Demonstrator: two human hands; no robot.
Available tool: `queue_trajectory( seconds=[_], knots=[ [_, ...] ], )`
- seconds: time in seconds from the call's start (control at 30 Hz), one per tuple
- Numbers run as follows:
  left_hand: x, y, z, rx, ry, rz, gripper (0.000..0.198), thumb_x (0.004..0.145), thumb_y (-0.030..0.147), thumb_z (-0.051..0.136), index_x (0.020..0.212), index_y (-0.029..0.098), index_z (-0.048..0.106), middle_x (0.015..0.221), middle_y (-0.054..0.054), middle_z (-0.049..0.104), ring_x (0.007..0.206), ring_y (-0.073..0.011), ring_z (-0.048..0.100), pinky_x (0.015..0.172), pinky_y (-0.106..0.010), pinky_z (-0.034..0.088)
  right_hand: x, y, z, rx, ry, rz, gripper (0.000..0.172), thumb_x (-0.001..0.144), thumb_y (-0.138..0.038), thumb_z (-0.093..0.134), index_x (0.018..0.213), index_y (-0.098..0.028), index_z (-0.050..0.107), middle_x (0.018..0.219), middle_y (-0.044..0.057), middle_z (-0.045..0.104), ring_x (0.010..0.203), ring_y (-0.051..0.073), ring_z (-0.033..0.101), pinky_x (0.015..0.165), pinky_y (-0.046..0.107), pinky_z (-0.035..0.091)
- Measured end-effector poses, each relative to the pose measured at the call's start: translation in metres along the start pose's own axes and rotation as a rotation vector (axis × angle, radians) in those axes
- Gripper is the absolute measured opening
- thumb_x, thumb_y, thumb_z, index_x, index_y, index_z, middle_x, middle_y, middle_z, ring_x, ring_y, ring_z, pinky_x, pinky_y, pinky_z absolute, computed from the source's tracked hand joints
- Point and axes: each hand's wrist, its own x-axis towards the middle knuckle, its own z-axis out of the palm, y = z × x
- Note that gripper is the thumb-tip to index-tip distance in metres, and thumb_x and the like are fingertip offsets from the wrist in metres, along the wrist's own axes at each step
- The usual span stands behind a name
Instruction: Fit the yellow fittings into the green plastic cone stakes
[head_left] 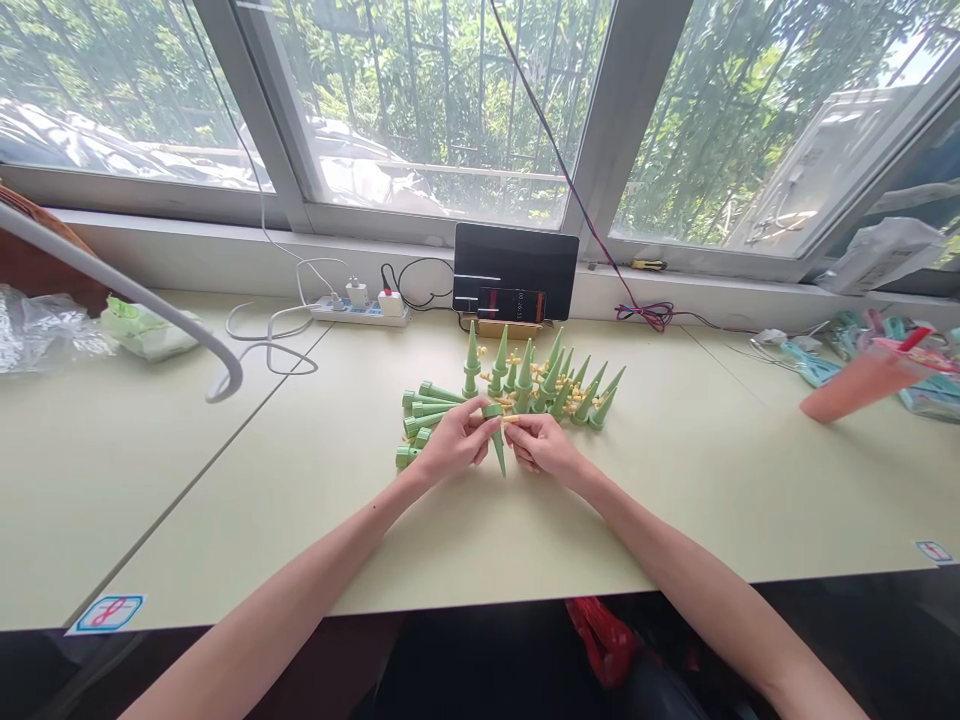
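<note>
My left hand [452,442] is closed on a green plastic watering spike [499,455], its point turned down towards me. From the right, my right hand [549,446] pinches a small yellow valve piece [511,419] against the side of that spike, near its wide end. Whether the piece is seated in it, I cannot tell. Just behind my hands stand several green spikes [523,385] with their points up, many with yellow pieces at their sides. Several more green spikes [424,408] lie on the table left of them, wide ends facing left.
A phone [512,304] leans on a dark tablet [517,255] at the table's back. Left of it are a power strip [360,310] and white cables. A tilted cup with a red straw [862,380] and plastic bags are at right. A lamp arm [150,250] crosses the left side.
</note>
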Motion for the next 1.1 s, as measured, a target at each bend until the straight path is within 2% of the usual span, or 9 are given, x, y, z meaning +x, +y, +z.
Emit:
queue_trajectory(
  seconds=[0.27, 0.43, 0.6, 0.87, 1.1],
  knots=[
    [-0.001, -0.004, 0.003, 0.230, 0.080, 0.110, 0.019, 0.093, 0.038, 0.049, 0.087, 0.021, 0.044, 0.055, 0.007, 0.049, 0.039, -0.0080, 0.044, 0.043, -0.021, 0.035, 0.000, 0.001, -0.002, 0.205, -0.072, 0.076, 0.036, 0.083, -0.047, 0.067, 0.069, -0.017, 0.053, 0.049, -0.009, 0.028, 0.043, 0.006, 0.024, 0.040, 0.021, 0.019],
    [-0.001, -0.007, 0.004, 0.350, 0.148, 0.156, 0.016, 0.094, 0.037, 0.048, 0.091, 0.022, 0.048, 0.054, 0.006, 0.049, 0.041, -0.0097, 0.044, 0.045, -0.022, 0.036, -0.001, -0.003, -0.004, 0.361, -0.120, 0.176, 0.034, 0.081, -0.042, 0.071, 0.070, -0.017, 0.052, 0.049, -0.010, 0.024, 0.043, 0.005, 0.021, 0.041, 0.020, 0.014],
    [-0.001, -0.010, 0.004, 0.407, 0.160, 0.183, 0.014, 0.094, 0.035, 0.048, 0.090, 0.022, 0.049, 0.055, 0.006, 0.048, 0.042, -0.0093, 0.043, 0.047, -0.022, 0.037, -0.002, -0.008, -0.004, 0.429, -0.156, 0.213, 0.029, 0.083, -0.036, 0.069, 0.071, -0.017, 0.051, 0.046, -0.010, 0.024, 0.041, 0.005, 0.023, 0.040, 0.020, 0.014],
    [-0.001, -0.009, 0.003, 0.394, 0.160, 0.163, 0.015, 0.093, 0.037, 0.049, 0.091, 0.022, 0.049, 0.055, 0.006, 0.050, 0.041, -0.0091, 0.043, 0.045, -0.022, 0.036, -0.001, -0.006, -0.003, 0.379, -0.152, 0.153, 0.033, 0.084, -0.041, 0.068, 0.069, -0.017, 0.050, 0.050, -0.010, 0.024, 0.043, 0.005, 0.020, 0.042, 0.020, 0.013],
    [0.000, -0.008, 0.002, 0.272, 0.128, 0.137, 0.017, 0.092, 0.037, 0.051, 0.088, 0.021, 0.047, 0.057, 0.005, 0.050, 0.040, -0.0074, 0.040, 0.041, -0.021, 0.033, 0.000, -0.001, -0.003, 0.212, -0.126, 0.034, 0.035, 0.085, -0.045, 0.065, 0.068, -0.018, 0.050, 0.049, -0.009, 0.026, 0.043, 0.006, 0.025, 0.041, 0.021, 0.020]
  ],
)
